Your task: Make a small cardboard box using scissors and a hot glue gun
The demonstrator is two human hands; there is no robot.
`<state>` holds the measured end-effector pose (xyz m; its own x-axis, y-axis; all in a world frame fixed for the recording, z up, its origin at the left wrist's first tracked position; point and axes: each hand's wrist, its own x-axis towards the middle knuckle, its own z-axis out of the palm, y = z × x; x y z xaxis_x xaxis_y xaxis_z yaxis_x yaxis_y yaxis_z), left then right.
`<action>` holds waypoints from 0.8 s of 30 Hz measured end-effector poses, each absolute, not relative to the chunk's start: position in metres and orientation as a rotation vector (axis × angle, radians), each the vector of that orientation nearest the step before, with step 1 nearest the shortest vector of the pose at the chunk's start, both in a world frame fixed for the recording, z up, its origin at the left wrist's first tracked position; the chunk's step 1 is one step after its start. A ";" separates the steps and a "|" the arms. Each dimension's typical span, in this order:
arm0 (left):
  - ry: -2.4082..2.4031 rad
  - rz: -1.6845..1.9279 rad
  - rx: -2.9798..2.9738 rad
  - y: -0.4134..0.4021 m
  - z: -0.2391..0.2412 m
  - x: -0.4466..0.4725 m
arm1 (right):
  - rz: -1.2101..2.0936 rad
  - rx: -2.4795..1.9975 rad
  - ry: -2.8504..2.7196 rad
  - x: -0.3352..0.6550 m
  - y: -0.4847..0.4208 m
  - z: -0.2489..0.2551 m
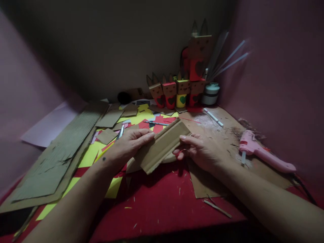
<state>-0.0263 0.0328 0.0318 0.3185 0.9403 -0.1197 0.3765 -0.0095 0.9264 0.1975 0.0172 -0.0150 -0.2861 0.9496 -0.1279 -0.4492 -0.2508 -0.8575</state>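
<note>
Holding: creased cardboard piece [163, 145], one, raised above red tabletop [157, 202].
Left hand [128, 143] and right hand [202, 148] pinch opposite sides, thumbs uppermost, presumably for steadiness.

Yellow paper scraps [113, 187] on red tabletop [162, 209]

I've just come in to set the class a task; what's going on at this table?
A person holds a folded cardboard strip at a slant between the left hand and right hand, above a red table surface. A pink glue gun lies to the right, yellow paper is spread to the left, and eared box-headed figures stand at the back.
</note>
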 end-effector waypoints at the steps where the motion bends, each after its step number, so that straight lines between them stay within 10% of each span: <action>1: 1.207 0.705 1.592 0.032 0.032 -0.025 | 1.724 -0.840 -0.886 0.198 0.017 -0.015; 24: 1.055 0.787 1.056 0.024 0.021 -0.002 | 1.790 -0.773 -0.976 0.201 0.012 -0.015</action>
<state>-0.0020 0.0245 0.0212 0.3204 0.9001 -0.2952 -0.0265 0.3201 0.9470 0.2008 0.0121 -0.0152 -0.3751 0.9225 -0.0907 -0.4234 -0.2575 -0.8686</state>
